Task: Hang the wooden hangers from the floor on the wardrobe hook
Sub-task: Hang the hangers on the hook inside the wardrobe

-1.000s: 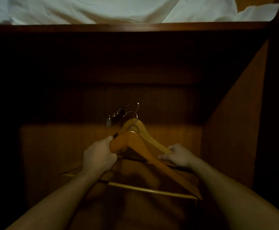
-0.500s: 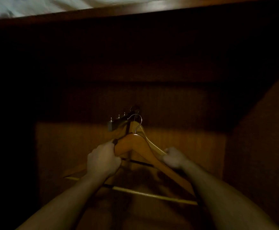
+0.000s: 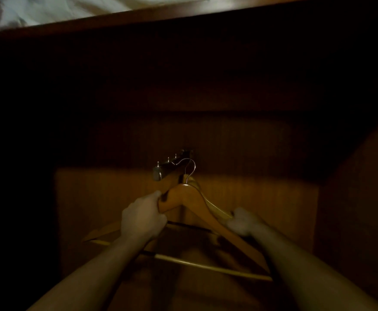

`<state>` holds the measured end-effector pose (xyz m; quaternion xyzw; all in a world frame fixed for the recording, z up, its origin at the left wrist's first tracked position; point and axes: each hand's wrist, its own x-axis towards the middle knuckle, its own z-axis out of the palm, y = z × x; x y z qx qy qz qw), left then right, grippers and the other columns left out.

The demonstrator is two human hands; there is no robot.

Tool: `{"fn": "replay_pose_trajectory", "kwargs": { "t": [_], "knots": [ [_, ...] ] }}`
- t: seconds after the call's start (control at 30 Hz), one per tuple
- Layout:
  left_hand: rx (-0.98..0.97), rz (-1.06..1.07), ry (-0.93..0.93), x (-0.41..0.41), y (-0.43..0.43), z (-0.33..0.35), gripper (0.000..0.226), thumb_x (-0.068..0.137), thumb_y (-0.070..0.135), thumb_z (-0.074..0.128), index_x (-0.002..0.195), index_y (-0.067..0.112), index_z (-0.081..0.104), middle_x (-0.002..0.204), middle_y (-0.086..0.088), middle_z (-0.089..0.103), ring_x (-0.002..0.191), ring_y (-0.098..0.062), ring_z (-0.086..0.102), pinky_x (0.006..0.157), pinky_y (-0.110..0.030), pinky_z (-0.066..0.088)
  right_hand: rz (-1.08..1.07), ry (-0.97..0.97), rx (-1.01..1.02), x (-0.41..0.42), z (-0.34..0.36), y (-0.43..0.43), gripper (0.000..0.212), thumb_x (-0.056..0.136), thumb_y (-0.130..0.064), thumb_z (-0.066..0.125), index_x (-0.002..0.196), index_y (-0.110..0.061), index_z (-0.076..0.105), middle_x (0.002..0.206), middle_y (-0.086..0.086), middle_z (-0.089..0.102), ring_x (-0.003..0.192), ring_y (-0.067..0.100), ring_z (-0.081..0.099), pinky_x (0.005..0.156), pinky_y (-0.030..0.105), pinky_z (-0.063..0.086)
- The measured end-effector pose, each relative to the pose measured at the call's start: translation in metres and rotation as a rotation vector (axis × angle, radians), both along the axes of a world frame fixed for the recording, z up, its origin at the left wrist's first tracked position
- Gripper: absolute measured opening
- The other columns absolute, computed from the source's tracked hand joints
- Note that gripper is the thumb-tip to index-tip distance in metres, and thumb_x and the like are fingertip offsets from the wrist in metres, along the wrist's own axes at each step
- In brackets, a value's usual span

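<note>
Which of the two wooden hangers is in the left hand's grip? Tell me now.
The front hanger, nearer the camera: the left hand wraps its shoulder beside the neck. The rear hanger shows only as an edge behind it.

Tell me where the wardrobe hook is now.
Head view: the wardrobe hook juts from the back panel near centre, just above the left hand and the hangers.

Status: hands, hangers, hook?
Left hand grips front hanger near neck; right hand, blurred, at its arm. Wire hook at wardrobe hook, seating unclear. Second hanger close behind.
</note>
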<state>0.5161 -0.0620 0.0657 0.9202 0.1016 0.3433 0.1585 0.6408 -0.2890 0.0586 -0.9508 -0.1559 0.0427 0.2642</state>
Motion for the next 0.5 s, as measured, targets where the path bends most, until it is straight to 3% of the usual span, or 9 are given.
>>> {"fn": "replay_pose_trajectory", "kwargs": {
  "t": [0.07,0.17,0.23,0.3,0.37,0.43,0.5],
  "knots": [
    [0.011,0.006,0.006,0.001,0.0,0.002,0.016,0.079,0.018,0.059,0.09,0.028,0.054,0.069,0.009,0.055,0.061,-0.008,0.053,0.056,-0.027,0.042,0.002,-0.077,0.038,-0.006,0.003,0.005,0.053,0.094,-0.055,0.057,0.132,-0.018,0.053,0.106,-0.004,0.059,0.095,0.014,0.056,0.081,0.031,0.046],
    [0.043,0.018,0.0,0.002,-0.005,0.006,0.032,0.081,0.018,0.058,0.112,0.026,0.058,0.08,0.012,0.06,0.07,-0.012,0.057,0.061,-0.028,0.044,0.061,-0.205,0.394,-0.028,0.016,0.014,0.043,0.093,-0.062,0.051,0.112,-0.026,0.061,0.11,-0.002,0.066,0.096,0.015,0.062,0.087,0.04,0.053],
    [0.042,0.019,-0.01,0.003,-0.01,0.008,0.042,0.085,0.02,0.059,0.126,0.024,0.056,0.079,0.014,0.054,0.065,-0.007,0.05,0.056,-0.023,0.037,0.216,-0.109,0.589,-0.049,0.031,0.018,0.04,0.093,-0.063,0.047,0.102,-0.027,0.063,0.103,0.0,0.068,0.095,0.017,0.065,0.094,0.044,0.052],
    [0.035,0.016,-0.018,0.004,-0.014,0.012,0.04,0.087,0.022,0.058,0.127,0.024,0.055,0.07,0.017,0.043,0.056,0.0,0.037,0.049,-0.019,0.028,0.34,-0.05,0.517,-0.065,0.04,0.022,0.034,0.09,-0.058,0.057,0.108,-0.029,0.059,0.104,-0.004,0.065,0.094,0.012,0.063,0.09,0.036,0.053],
    [0.025,0.018,-0.014,0.005,-0.015,0.014,0.033,0.088,0.023,0.058,0.121,0.025,0.056,0.068,0.015,0.043,0.055,0.0,0.037,0.047,-0.019,0.026,0.333,-0.164,0.307,-0.068,0.042,0.026,0.041,0.086,-0.046,0.072,0.119,-0.029,0.054,0.109,-0.006,0.064,0.097,0.013,0.062,0.09,0.036,0.053],
    [0.017,0.014,-0.021,0.005,-0.017,0.015,0.016,0.088,0.021,0.058,0.103,0.025,0.057,0.067,0.011,0.047,0.054,-0.001,0.043,0.046,-0.019,0.026,0.25,-0.291,0.17,-0.065,0.041,0.029,0.035,0.088,-0.039,0.072,0.116,-0.029,0.053,0.103,-0.007,0.062,0.093,0.014,0.062,0.087,0.037,0.053],
    [-0.016,-0.018,-0.057,0.006,-0.017,0.017,0.009,0.086,0.019,0.059,0.086,0.024,0.052,0.065,0.009,0.05,0.053,-0.005,0.047,0.046,-0.02,0.027,0.203,-0.32,0.19,-0.062,0.039,0.029,0.025,0.092,-0.041,0.067,0.108,-0.03,0.053,0.094,-0.006,0.061,0.085,0.014,0.062,0.078,0.035,0.053]
  ]
}}
